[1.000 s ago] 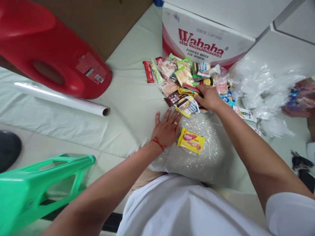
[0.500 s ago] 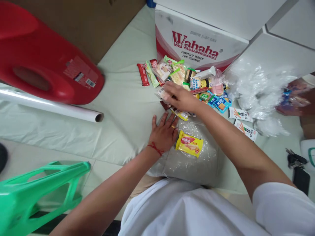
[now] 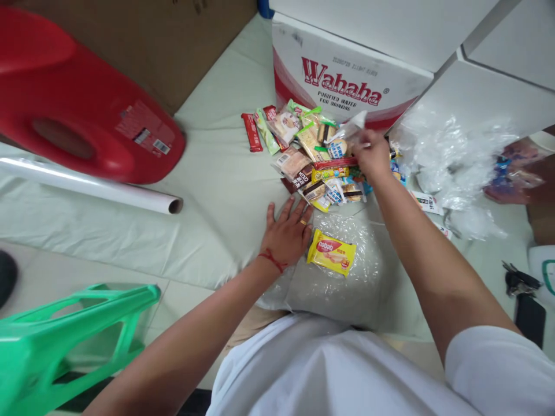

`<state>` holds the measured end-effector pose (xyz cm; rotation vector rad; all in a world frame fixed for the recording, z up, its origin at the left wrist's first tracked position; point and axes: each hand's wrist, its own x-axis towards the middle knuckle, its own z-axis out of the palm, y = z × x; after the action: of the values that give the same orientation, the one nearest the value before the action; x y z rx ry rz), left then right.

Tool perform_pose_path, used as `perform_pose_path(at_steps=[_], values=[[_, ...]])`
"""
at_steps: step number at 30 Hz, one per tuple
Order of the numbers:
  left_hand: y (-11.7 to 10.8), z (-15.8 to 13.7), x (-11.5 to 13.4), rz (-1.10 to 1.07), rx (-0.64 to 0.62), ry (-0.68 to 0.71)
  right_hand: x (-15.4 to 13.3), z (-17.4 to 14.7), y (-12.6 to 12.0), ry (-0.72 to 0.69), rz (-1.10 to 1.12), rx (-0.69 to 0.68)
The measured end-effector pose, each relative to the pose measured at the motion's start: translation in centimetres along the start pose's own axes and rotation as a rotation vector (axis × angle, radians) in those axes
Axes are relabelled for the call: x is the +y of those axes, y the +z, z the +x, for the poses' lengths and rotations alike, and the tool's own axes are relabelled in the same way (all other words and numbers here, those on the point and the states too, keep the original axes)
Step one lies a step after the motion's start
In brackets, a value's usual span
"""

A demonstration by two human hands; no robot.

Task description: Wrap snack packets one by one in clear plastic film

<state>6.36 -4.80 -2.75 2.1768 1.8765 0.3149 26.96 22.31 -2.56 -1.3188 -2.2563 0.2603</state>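
Observation:
My left hand [image 3: 287, 232] lies flat with fingers spread on the cloth and the edge of a clear plastic bag [image 3: 338, 297]. Beside it, a yellow nabati wafer packet [image 3: 332, 252] rests on the bag. My right hand [image 3: 373, 155] is over the right side of a pile of wrapped snacks [image 3: 309, 141], its fingers pinched on a whitish see-through snack packet [image 3: 353, 128] whose contents I cannot make out. Under and left of that hand are a long red-wrapped stick [image 3: 333, 163], a brown cocoa packet [image 3: 299, 179] and a pinkish packet [image 3: 293, 162].
A Wahaha water carton [image 3: 342, 81] stands behind the pile. Crumpled clear plastic bags [image 3: 455, 156] and white snack packets [image 3: 425, 202] lie right. To the left are a red jug [image 3: 99, 110], a white roll [image 3: 95, 185] and a green stool [image 3: 78, 329].
My right hand has moved right across the pile, from the pinkish packet to the whitish see-through one, which is now tilted up. My left hand has stayed in place.

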Motion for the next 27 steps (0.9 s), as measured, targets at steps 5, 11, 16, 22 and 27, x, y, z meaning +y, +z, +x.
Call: perform_pose_path(at_steps=[5, 11, 16, 22, 27], values=[[0.0, 0.0, 0.1, 0.007, 0.001, -0.006, -9.4, -5.5, -1.3, -0.03, -0.065, -0.151], [0.1, 0.0, 0.0, -0.003, 0.002, -0.005, -13.4, -10.8, -3.7, -0.359, -0.041, -0.389], [0.2, 0.0, 0.0, 0.004, 0.009, -0.005, -10.9, -11.0, -5.1, -0.378, 0.043, -0.417], [-0.1, 0.0, 0.1, 0.005, -0.001, -0.007, -12.3, -4.3, -3.8, -0.076, -0.005, -0.095], [0.0, 0.1, 0.1, 0.016, -0.001, 0.0, -15.8, 2.0, 2.4, -0.138, -0.01, -0.235]])
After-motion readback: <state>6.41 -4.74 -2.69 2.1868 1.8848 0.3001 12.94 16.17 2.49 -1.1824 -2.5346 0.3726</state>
